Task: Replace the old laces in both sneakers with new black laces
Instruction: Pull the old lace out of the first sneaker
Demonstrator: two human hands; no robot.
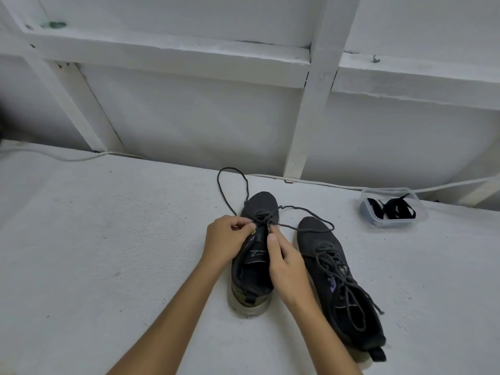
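**Old lace half out of the left sneaker**

Both hands, left (pixel 226 240) and right (pixel 284 259), pinch the thin grey cord lace (pixel 232 185) on the dark knit sneaker (pixel 257 255). Right of it lies its apparently fully laced twin (pixel 338 274); beyond, flat black laces (pixel 397 209) fill a clear plastic tub (pixel 368 212).

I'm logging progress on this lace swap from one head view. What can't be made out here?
- Left shoe eyelets: covered by left hand and right hand, so laces left can't be counted.
- Tongue label: print too small.
- Plastic container: black laces tangled, number unclear.
- Right shoe: heel blurred near the frame's bottom.
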